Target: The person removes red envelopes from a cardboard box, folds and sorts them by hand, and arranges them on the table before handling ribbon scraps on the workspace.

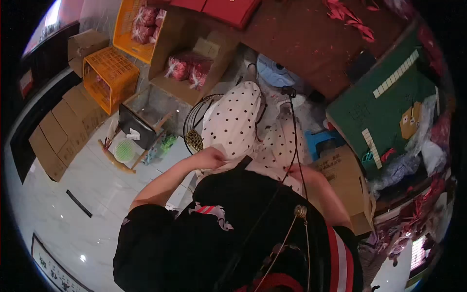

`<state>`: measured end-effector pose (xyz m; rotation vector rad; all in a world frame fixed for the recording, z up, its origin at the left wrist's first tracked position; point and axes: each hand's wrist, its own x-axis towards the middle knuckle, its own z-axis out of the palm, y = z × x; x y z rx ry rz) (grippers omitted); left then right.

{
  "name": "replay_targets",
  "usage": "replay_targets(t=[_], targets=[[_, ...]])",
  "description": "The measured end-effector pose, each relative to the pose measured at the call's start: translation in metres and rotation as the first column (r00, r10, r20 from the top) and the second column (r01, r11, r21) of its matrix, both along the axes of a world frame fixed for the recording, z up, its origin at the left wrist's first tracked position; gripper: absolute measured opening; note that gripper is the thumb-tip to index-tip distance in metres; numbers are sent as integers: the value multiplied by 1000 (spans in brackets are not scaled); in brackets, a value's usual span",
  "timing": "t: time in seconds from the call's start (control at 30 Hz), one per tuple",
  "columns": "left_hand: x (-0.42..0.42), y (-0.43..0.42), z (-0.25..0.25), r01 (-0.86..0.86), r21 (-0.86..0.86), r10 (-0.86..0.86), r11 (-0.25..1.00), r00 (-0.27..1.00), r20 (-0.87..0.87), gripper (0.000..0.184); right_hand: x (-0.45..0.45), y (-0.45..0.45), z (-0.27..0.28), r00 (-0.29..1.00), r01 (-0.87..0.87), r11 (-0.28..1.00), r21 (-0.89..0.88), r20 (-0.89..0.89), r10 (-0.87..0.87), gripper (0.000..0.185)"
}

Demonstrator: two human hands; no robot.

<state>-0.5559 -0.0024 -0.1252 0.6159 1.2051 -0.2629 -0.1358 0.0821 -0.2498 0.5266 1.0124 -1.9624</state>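
My left hand (209,158) is curled at the waist of the white trousers with black dots (232,117), its fingers closed on the fabric. At the other side of the waist, my right hand (296,171) rests against the same trousers. Its fingers are mostly hidden by the cloth and the wrist. A black top (233,204) covers my upper body, and dark cords (295,131) hang down in front of the right leg.
A cardboard box (165,63) with bags of red items stands ahead, near orange crates (104,78). A wooden-framed chair (116,158) is at left. The brown table (301,44) and green board (360,112) lie at right, above a cardboard box (340,175).
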Motion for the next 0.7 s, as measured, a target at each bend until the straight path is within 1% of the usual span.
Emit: replay_targets(t=[0.03, 0.07, 0.1, 0.13, 0.17, 0.2, 0.23, 0.27, 0.3, 0.33, 0.37, 0.4, 0.43, 0.47, 0.5, 0.53, 0.57, 0.6, 0.63, 0.67, 0.7], targets=[[0, -15, 2, -62, 85, 63, 994, 998, -14, 30, 24, -7, 16, 997, 70, 993, -98, 27, -68, 28], [3, -7, 13, -270, 27, 271, 963, 957, -99, 36, 39, -19, 21, 992, 127, 982, -137, 43, -122, 29], [9, 2, 10, -308, -74, 293, 949, 942, -164, 40, 55, -32, 27, 983, 182, 967, -177, 61, -173, 31], [15, 10, 7, -352, -168, 309, 921, 921, -237, 44, 63, -50, 18, 986, 167, 978, -126, 19, -166, 32], [11, -17, -27, -244, -148, 215, 958, 958, -189, 53, 67, -69, 7, 987, 160, 984, -75, -23, -162, 34], [18, 16, -16, -30, -164, -3, 986, 980, -201, 54, 70, -82, -1, 987, 149, 989, -22, -62, -150, 35], [28, 54, -6, 186, -181, -224, 966, 951, -213, 55, 54, -68, 7, 981, 185, 983, -13, -63, -186, 35], [32, 62, -16, 412, -44, -411, 910, 889, -203, 53, 15, -30, 27, 988, 94, 995, -12, -120, -95, 34], [38, 74, -19, 485, 55, -465, 873, 860, -208, 51, -7, -10, 34, 985, 4, 1000, -11, -172, -6, 33], [43, 85, -25, 551, 150, -518, 821, 829, -211, 50, -11, -24, 13, 978, 134, 986, 104, -176, -114, 29], [39, 92, -41, 559, 212, -551, 802, 828, -100, 43, -29, -15, 1, 942, 295, 944, 148, -211, -261, 27], [46, 111, -46, 560, 226, -553, 797, 827, -99, 40, -47, -1, -17, 886, 440, 878, 190, -250, -390, 25], [52, 127, -52, 554, 237, -548, 798, 831, -98, 38, -60, -3, -46, 790, 612, 740, 278, -180, -586, 30], [45, 130, -75, 600, 306, -596, 739, 794, -118, 38, -74, -10, -82, 650, 730, 573, 372, -121, -750, 35], [36, 128, -102, 572, 483, -552, 663, 809, -201, 37, -90, -12, -127, 483, 824, 450, 344, -10, -876, 41], [26, 128, -125, 537, 636, -491, 554, 828, -271, 36, -108, -12, -171, 292, 892, 311, 328, 107, -950, 46], [15, 135, -146, 539, 691, -477, 482, 823, -309, 38, -125, -7, -208, 152, 916, 253, 310, 316, -937, 53], [8, 145, -159, 593, 664, -446, 455, 797, -407, 38, -142, -3, -241, 9, 934, 189, 305, 507, -862, 60], [1, 155, -170, 647, 634, -407, 424, 761, -504, 37, -159, -3, -269, -48, 944, 170, 281, 631, -774, 67], [-15, 149, -190, 679, 551, -402, 486, 733, -549, 35, -175, -3, -298, -98, 954, 148, 260, 740, -666, 75], [-20, 143, -210, 639, 636, -340, 432, 769, -541, 35, -184, 5, -333, -108, 958, 130, 256, 741, -663, 75]])
